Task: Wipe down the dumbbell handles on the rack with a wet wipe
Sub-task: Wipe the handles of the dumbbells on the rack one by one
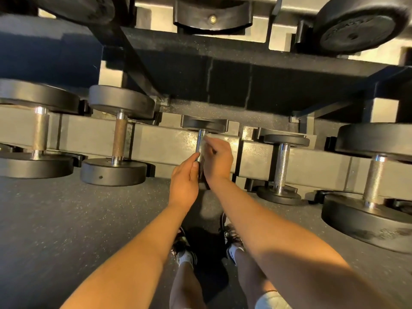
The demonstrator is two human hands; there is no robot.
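Note:
The middle dumbbell's knurled steel handle (200,144) lies across the tan rack rail (160,143), and both my hands are on it. My right hand (218,160) wraps the handle from the right, with a pale bit of wet wipe (208,139) showing at its fingertips. My left hand (185,181) holds the handle's near end, thumb pressed against the metal. The near head of this dumbbell is hidden behind my hands; its far black head (204,123) shows.
More dumbbells sit on the same rail: a rusty-handled one (120,139) and a bigger one (40,130) to the left, a small one (281,166) and a large one (375,181) to the right. An upper shelf holds another dumbbell (356,25). My shoes (187,250) stand on speckled rubber floor (66,219).

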